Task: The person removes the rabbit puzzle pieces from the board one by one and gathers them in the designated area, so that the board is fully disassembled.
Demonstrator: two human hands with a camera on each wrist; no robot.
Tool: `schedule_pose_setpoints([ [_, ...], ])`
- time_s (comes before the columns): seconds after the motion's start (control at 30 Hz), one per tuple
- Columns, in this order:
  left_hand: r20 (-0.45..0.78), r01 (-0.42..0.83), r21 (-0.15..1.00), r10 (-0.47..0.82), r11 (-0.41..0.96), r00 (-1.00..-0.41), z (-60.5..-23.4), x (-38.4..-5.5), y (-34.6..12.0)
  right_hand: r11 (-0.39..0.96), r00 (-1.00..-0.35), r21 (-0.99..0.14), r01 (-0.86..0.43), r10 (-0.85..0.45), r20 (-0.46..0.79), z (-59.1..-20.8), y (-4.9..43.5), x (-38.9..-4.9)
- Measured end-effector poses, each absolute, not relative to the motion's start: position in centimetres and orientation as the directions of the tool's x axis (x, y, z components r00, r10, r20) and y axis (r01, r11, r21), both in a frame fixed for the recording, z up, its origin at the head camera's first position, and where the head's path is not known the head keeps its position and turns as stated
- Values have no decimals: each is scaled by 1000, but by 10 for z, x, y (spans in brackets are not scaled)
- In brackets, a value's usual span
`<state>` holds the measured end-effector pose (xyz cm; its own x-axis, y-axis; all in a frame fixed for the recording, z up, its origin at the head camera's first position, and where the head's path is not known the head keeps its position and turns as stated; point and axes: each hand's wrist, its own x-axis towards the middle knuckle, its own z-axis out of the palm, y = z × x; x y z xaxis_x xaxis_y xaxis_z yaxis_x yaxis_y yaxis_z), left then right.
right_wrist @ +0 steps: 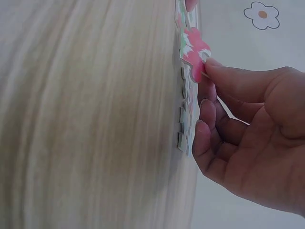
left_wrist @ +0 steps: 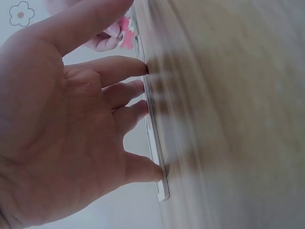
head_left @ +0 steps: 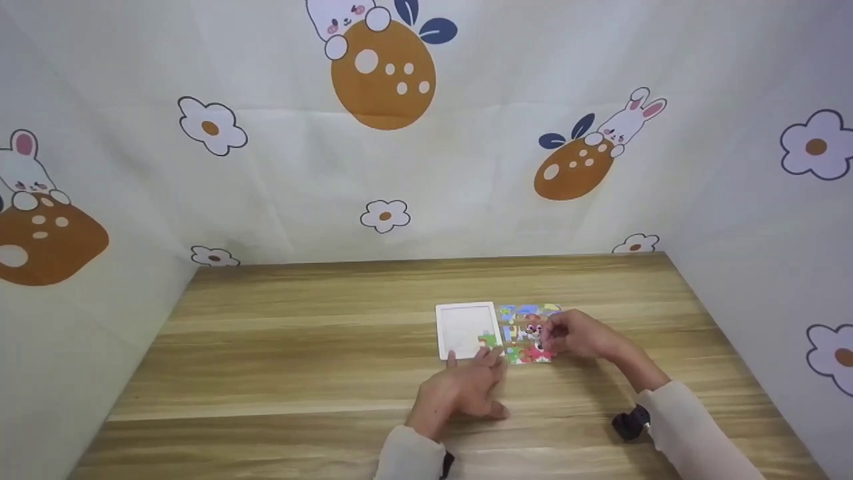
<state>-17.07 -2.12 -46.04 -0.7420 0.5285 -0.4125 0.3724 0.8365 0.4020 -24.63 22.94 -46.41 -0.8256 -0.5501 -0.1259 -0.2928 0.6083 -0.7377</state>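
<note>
In the head view a white puzzle tray [head_left: 439, 332] lies flat, with a green puzzle piece [head_left: 488, 339] in its lower right corner. My left hand [head_left: 460, 390] rests its spread fingertips along the tray's near edge; the left wrist view shows these fingers [left_wrist: 125, 70] touching the rim. To the right of the tray lie several colourful loose puzzle pieces [head_left: 528, 310]. Over their right side, my right hand [head_left: 583, 333] pinches a pink and white puzzle piece [right_wrist: 193, 53] between thumb and forefinger. In the right wrist view that piece is tilted up from the others.
The wood-grain table [head_left: 280, 347] extends around the tray on all sides. A pale curtain [head_left: 286, 173] with rabbits and flowers encloses its back and sides. A black device [head_left: 630, 423] is strapped at my right wrist.
</note>
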Motion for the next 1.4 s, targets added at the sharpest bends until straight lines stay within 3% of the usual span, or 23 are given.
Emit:
schedule_pose_setpoints([
  [0.87, -419, 340, 405, 503, 849, -756, -461, -171, -22, 724, -887, -634, -273, -445, -126, -469, 219, -237],
  [1.23, -324, 401, 427, 551, 811, -769, -459, -172, -28, 715, -912, -660, -228, -395, -114, -463, 206, -234],
  [1.4, -285, 350, 500, 532, 792, -797, -456, -173, -42, 678, -914, -709, -196, -388, -119, -462, 192, -236],
])
